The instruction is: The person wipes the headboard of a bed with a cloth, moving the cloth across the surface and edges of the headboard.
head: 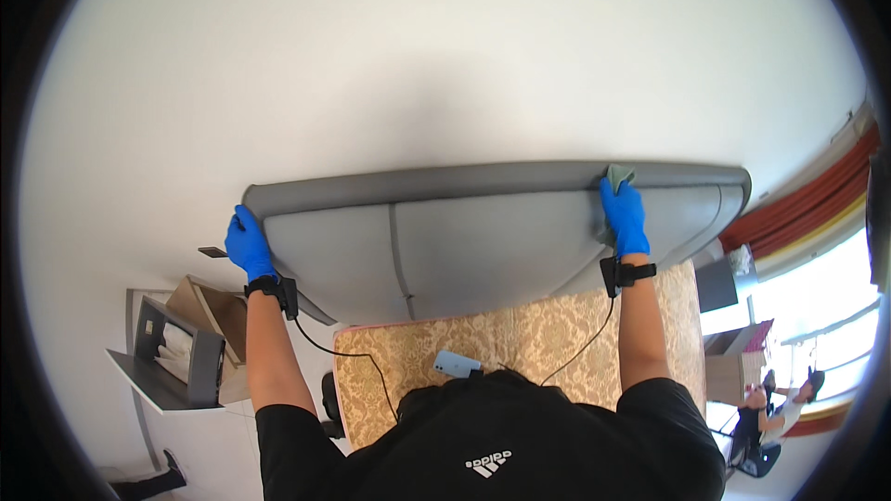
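Note:
A grey upholstered headboard with a padded top rail stands against the white wall. Around its left end curl the fingers of my left hand, in a blue disposable glove. My right hand, gloved the same way, presses a green cloth on the top rail toward the right. Part of the cloth hangs below the palm along the front panel. Each wrist wears a black strapped device with a cable. Below the headboard lies a mattress with a gold damask pattern.
A light blue phone lies on the mattress. An open grey cabinet stands at left, with a person's foot lower down. At right are a bedside cabinet, red curtains and a seated person.

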`<action>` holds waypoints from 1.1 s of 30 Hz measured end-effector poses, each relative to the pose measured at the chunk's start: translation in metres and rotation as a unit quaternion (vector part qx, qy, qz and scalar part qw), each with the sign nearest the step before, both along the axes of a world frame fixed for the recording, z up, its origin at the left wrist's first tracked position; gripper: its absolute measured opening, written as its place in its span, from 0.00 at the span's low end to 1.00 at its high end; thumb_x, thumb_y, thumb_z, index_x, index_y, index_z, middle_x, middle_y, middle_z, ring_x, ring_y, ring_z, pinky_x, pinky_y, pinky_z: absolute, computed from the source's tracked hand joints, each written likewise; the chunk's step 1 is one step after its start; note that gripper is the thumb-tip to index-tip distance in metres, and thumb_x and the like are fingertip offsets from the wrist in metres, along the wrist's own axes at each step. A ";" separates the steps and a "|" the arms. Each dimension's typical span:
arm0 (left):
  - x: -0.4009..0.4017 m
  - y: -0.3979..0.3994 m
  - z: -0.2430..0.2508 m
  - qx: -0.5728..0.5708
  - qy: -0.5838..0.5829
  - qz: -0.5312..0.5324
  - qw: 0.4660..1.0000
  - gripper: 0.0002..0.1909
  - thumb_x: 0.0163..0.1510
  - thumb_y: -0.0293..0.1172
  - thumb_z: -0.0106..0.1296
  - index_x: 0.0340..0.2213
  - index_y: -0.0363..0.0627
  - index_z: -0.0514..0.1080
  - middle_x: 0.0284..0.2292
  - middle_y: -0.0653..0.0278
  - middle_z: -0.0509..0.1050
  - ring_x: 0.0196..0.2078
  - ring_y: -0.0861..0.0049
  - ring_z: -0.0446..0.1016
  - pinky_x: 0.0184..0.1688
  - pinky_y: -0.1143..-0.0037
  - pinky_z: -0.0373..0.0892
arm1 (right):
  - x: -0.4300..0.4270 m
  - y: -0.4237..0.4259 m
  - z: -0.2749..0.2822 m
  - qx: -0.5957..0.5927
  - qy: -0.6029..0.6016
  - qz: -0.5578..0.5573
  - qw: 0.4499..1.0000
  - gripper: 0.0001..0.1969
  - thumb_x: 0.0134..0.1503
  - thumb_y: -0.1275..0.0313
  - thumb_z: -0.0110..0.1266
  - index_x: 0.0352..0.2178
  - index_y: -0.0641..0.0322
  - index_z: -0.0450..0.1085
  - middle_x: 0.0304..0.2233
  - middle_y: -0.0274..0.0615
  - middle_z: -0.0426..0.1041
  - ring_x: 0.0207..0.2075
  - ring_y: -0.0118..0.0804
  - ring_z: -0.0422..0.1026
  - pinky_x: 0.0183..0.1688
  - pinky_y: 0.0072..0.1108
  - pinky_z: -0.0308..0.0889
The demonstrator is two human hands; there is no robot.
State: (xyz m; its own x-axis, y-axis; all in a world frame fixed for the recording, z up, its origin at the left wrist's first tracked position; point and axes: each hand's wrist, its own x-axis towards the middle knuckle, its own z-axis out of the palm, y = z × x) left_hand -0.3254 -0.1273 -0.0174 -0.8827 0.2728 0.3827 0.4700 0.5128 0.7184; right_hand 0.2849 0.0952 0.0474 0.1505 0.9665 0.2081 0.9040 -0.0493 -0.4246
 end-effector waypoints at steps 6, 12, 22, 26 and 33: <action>0.004 -0.009 -0.007 0.022 0.001 0.016 1.000 0.28 0.59 0.55 0.41 0.29 0.40 0.76 0.24 0.49 0.76 0.27 0.52 0.74 0.30 0.62 0.67 | -0.102 -0.034 -0.031 0.090 -0.048 0.088 0.991 0.23 0.60 0.52 0.45 0.31 0.64 0.73 0.28 0.62 0.74 0.30 0.62 0.74 0.33 0.45 0.69; 0.010 -0.003 -0.011 0.083 0.022 -0.008 0.996 0.23 0.59 0.51 0.45 0.29 0.43 0.77 0.21 0.52 0.75 0.25 0.55 0.75 0.28 0.63 0.68 | -0.273 -0.096 -0.013 0.134 -0.071 0.249 0.956 0.21 0.60 0.59 0.45 0.22 0.65 0.73 0.17 0.54 0.72 0.19 0.55 0.72 0.23 0.40 0.68; 0.004 0.009 -0.009 0.062 -0.001 -0.019 0.998 0.22 0.59 0.49 0.44 0.32 0.43 0.78 0.26 0.52 0.78 0.28 0.56 0.76 0.32 0.63 0.70 | -0.442 -0.144 -0.034 0.192 0.007 0.398 0.897 0.14 0.57 0.64 0.49 0.21 0.59 0.70 0.15 0.48 0.71 0.17 0.51 0.71 0.20 0.39 0.67; 0.007 0.003 -0.004 0.039 -0.020 -0.032 0.999 0.22 0.59 0.49 0.43 0.30 0.43 0.77 0.26 0.53 0.77 0.28 0.55 0.76 0.32 0.63 0.70 | -0.413 -0.156 -0.037 0.096 -0.012 0.384 0.918 0.12 0.54 0.64 0.49 0.22 0.58 0.71 0.19 0.47 0.74 0.20 0.49 0.74 0.24 0.41 0.68; 0.010 -0.009 -0.004 0.112 0.039 -0.058 0.991 0.17 0.61 0.42 0.45 0.43 0.41 0.71 0.40 0.54 0.74 0.40 0.60 0.73 0.42 0.66 0.68 | -0.271 -0.165 -0.035 0.015 -0.024 0.351 0.936 0.13 0.54 0.61 0.49 0.36 0.55 0.73 0.25 0.49 0.76 0.26 0.52 0.76 0.30 0.40 0.70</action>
